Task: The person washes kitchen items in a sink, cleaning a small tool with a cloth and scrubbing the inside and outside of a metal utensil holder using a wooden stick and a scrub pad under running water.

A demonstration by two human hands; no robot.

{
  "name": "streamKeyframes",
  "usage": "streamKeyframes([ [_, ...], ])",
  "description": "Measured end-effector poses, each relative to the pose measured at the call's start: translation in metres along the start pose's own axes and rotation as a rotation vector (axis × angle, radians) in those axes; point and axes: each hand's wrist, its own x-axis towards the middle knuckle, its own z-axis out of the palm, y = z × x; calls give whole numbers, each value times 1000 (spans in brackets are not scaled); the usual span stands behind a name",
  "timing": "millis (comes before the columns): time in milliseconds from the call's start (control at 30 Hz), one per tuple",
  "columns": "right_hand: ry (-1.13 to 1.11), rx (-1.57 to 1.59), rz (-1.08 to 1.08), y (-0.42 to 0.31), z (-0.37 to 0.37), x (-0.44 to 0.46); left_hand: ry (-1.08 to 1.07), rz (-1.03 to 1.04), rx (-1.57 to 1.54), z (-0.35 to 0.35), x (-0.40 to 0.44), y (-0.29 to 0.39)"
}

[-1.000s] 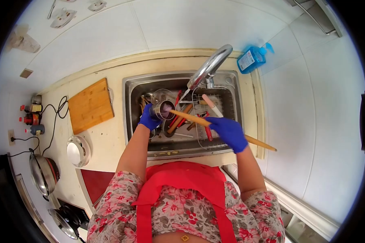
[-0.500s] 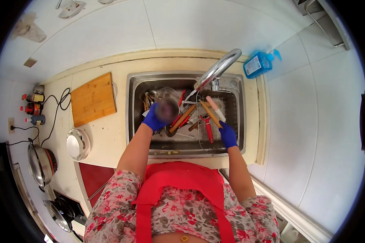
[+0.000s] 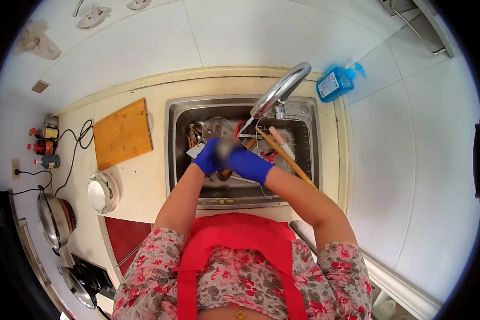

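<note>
Over the sink (image 3: 170,154), my blue-gloved left hand (image 3: 207,159) is closed around a round greyish object (image 3: 227,149), too blurred to name. My right hand (image 3: 252,165), also gloved in blue, presses against the object's right side; its fingers are partly hidden. Water runs from the faucet (image 3: 282,88) just above them. A long wooden stick (image 3: 288,154) slants across the basin's right side, beside a pink-handled tool (image 3: 279,137). Red-handled tools and wooden handles lie partly covered by my hands. At the left sits a pile of cutlery (image 3: 196,133) near a clear round lid or bowl (image 3: 218,127).
A wire rack (image 3: 301,138) lines the sink's right side. On the counter to the left are a cutting board (image 3: 124,133) and a stack of bowls (image 3: 102,192). A blue soap bottle (image 3: 333,85) stands behind the sink at the right.
My right hand has left the wooden stick's lower end and come left to the round object in my left hand. The stick now reaches over the sink's front right edge.
</note>
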Motion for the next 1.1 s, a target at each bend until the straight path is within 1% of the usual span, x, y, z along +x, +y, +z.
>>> streamKeyframes([
  [33, -60, -75, 35, -4, -3, 12, 81, -115, -362, -3, -1, -9],
  [67, -124, -150, 68, -8, -7, 23, 139, -254, -486, -8, -4, -17],
  [133, -250, -302, 139, -16, -13, 41, 199, -392, -612, -22, -2, -42],
  [167, -314, -379, 179, -20, -14, 44, 164, -338, -650, -28, 2, -57],
  [200, -316, -381, 179, -20, -7, 44, 146, -308, -668, -26, 4, -53],
  [233, -31, -422, 184, -19, 5, 42, 128, -279, -687, -25, 5, -49],
  [267, 250, -456, 182, -14, 17, 38, 319, -336, -590, -9, 1, -14],
  [300, 239, -453, 177, -1, 33, 33, 511, -397, -491, 0, -5, 5],
  [333, 369, -377, 76, 17, 50, 31, 515, -394, -493, -5, -1, -6],
  [367, 432, -338, 28, 19, 53, 31, 415, -361, -356, -14, 7, -31],
  [400, 493, -300, -22, 20, 55, 31, 363, -349, -291, -18, 9, -50],
  [433, 302, -319, 222, 4, 44, 33, 314, -334, -227, -21, 12, -67],
  [500, 113, -330, 469, -26, 16, 38, 291, -240, -27, -25, 13, -89],
  [533, -91, -375, 466, -34, 1, 44, 289, -239, -28, -20, 10, -79],
  [567, -293, -410, 444, -42, -14, 49, 418, -284, -285, -9, 3, -55],
  [600, -278, -331, 481, -37, -11, 48, 544, -326, -544, 0, -3, -27],
  [633, -179, -199, 502, -25, -2, 46, 547, -327, -544, 5, -8, 1],
  [667, -36, -9, 528, -15, 10, 44, 484, -471, -636, 11, -13, 29],
  [700, 101, 176, 523, -4, 22, 45, 416, -616, -727, 16, -15, 46],
  [733, 239, 344, 471, 9, 37, 45, 419, -619, -726, 17, -13, 54],
  [767, 372, 457, 374, 25, 57, 45, 476, -604, -829, 18, -10, 60],
  [800, 422, 466, 314, 38, 69, 45, 534, -585, -937, 21, -7, 62],
  [833, 452, 459, 255, 44, 76, 46, 566, -523, -903, 22, -3, 56],
  [867, 412, 364, 255, 52, 80, 44, 566, -521, -901, 19, -1, 51],
  [933, 338, 172, 245, 55, 79, 43, 549, -441, -886, 16, 1, 45],
  [967, 364, 9, 166, 55, 79, 39, 551, -441, -891, 16, 0, 41],
  [1033, 388, -155, 83, 45, 65, 35, 591, -394, -971, 20, -1, 46],
  [1100, 370, -100, -35, 39, 50, 29, 593, -368, -1020, 16, 1, 38],
])
